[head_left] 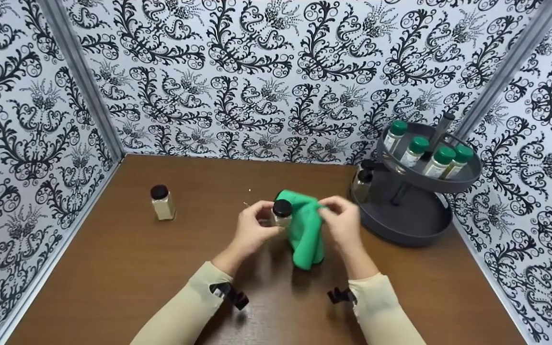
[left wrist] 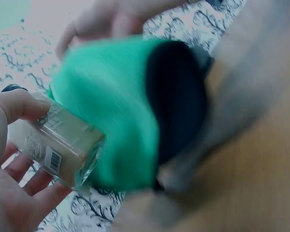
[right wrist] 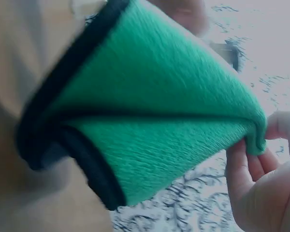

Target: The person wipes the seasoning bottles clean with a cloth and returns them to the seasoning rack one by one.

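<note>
My left hand (head_left: 256,229) grips a square glass spice jar (left wrist: 63,140) with a black cap, raised above the table; pale powder fills it and a barcode label shows on its side. Just right of the jar hangs a green cloth (head_left: 306,230) with dark edging, folded over and drooping. My right hand (head_left: 342,221) pinches the cloth at its top between thumb and fingers. In the right wrist view the cloth (right wrist: 159,96) spreads down from those fingertips (right wrist: 239,166). The jar lies right against the cloth in the left wrist view.
Another black-capped jar (head_left: 163,203) stands at the left of the brown table (head_left: 199,182). At the right is a dark two-tier round stand (head_left: 403,225); its upper tray bears several green-capped jars (head_left: 415,151), its lower one black-capped jars (head_left: 363,186). Patterned walls (head_left: 266,96) enclose the table.
</note>
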